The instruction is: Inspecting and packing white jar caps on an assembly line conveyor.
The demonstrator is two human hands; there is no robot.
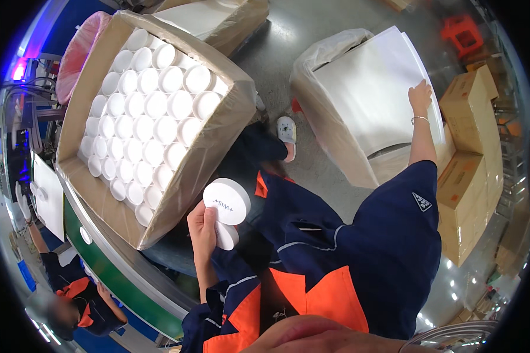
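Leftward, one large plastic-lined carton (232, 120) held dozens of white round lids (143, 126); a floor gap (272, 62) with one clog (286, 129) separated it from a second carton (327, 126) of white sheets (359, 88). The right hand (420, 99) lay at the sheets' right edge, its grip impossible to tell, while the left hand (202, 232), near the large carton, pinched two printed discs (225, 201).

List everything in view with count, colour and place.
Flat round discs: two visible, white, lower centre.
Flat rectangular sheets: count unclear, white, upper right.
Shallow round caps: dozens, white, upper left.
Open plastic-lined boxes: at least two, brown, upper left and right.
Cardboard cartons: several, brown, far right.
Plastic stool: one, red, top right.
Plastic liner: one, pink, upper left.
Conveyor belt: one, green, lower left.
Uniformed co-worker: one, navy and orange, lower left.
Perforated clog: one, white, upper centre.
Left hand: one, bare, gripping the discs.
Right hand: one, bare, touching the sheets.
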